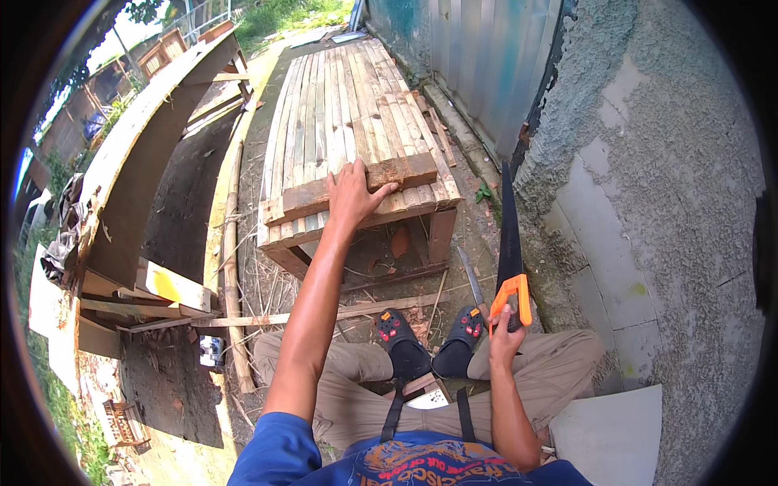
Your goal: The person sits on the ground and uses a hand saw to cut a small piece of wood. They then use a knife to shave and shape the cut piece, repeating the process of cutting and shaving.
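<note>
My left hand (354, 194) holds down a short, thick wooden board (403, 171), its fingers over the top and the thumb spread to the right. The board lies crosswise on the near end of a low slatted wooden bench (344, 97). In my right hand (506, 336), beside my right knee, is a handsaw (510, 235). Its orange handle (523, 296) is gripped in my fingers, and the dark blade points up and away, to the right of the bench and apart from the board. A long knife-like blade (470, 271) lies between the bench and the saw.
My feet in dark clogs (395, 326) are just before the bench. A narrow wooden strip (324, 314) lies across the ground. On the left stands a long wooden table (146, 138); a rough grey wall (648, 178) and a metal door (494, 65) bound the right.
</note>
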`<control>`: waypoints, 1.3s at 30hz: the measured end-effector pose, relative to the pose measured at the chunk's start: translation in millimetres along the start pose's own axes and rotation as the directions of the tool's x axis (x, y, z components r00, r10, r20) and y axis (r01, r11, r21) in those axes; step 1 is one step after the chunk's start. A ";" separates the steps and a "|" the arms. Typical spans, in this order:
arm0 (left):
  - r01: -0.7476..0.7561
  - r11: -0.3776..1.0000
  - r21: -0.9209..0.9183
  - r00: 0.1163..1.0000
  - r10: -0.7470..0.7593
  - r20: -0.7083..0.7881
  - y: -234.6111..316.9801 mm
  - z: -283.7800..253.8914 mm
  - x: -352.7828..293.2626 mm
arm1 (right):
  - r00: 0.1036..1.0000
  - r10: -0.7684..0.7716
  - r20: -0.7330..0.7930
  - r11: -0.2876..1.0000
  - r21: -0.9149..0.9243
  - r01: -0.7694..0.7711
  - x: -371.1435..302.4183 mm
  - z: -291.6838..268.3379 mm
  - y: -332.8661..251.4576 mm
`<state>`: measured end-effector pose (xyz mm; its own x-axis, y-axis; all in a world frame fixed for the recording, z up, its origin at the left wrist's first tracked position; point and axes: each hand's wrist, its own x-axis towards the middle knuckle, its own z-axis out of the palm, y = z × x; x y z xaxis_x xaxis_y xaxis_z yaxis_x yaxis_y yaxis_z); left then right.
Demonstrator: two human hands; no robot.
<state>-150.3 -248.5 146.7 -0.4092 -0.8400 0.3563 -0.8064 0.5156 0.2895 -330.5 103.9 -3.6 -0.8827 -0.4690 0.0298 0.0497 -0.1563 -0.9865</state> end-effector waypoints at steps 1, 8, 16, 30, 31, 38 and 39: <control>0.029 0.999 0.021 0.993 -0.031 0.113 9.4 -8.2 10.6 | 1.000 -0.019 0.000 0.998 -0.065 0.019 -14.5 -6.1 -5.3; -0.079 0.996 0.041 0.978 0.069 0.196 10.7 -5.3 11.2 | 0.977 -0.151 0.148 0.906 -0.374 0.197 -56.7 -33.7 -74.7; -0.061 0.997 0.045 0.964 0.047 0.260 22.1 -15.6 -0.7 | 0.912 -0.019 0.409 1.000 0.013 0.015 -91.1 21.2 -139.0; 0.210 0.977 0.030 0.905 -0.206 0.371 27.6 -3.2 27.8 | 0.845 -0.044 0.532 0.996 -0.045 0.081 -99.4 51.9 -168.2; 0.217 0.976 0.034 0.903 -0.214 0.373 28.3 -3.2 28.2 | 0.838 -0.032 0.545 0.995 -0.064 0.080 -101.6 48.1 -171.1; 0.218 0.975 0.051 0.930 -0.223 0.293 34.0 -4.8 20.0 | 0.826 0.044 0.562 0.987 -0.151 0.051 -97.2 43.9 -194.8; 0.220 0.974 0.053 0.927 -0.226 0.299 35.0 -6.9 20.4 | 0.823 0.040 0.566 0.985 -0.158 0.061 -95.5 45.2 -197.0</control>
<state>-183.9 -246.5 170.2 -0.3247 -0.9458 -0.0008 -0.8984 0.3082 0.3129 -234.9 140.3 195.2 -0.4600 -0.8846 0.0767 -0.0792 -0.0452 -0.9958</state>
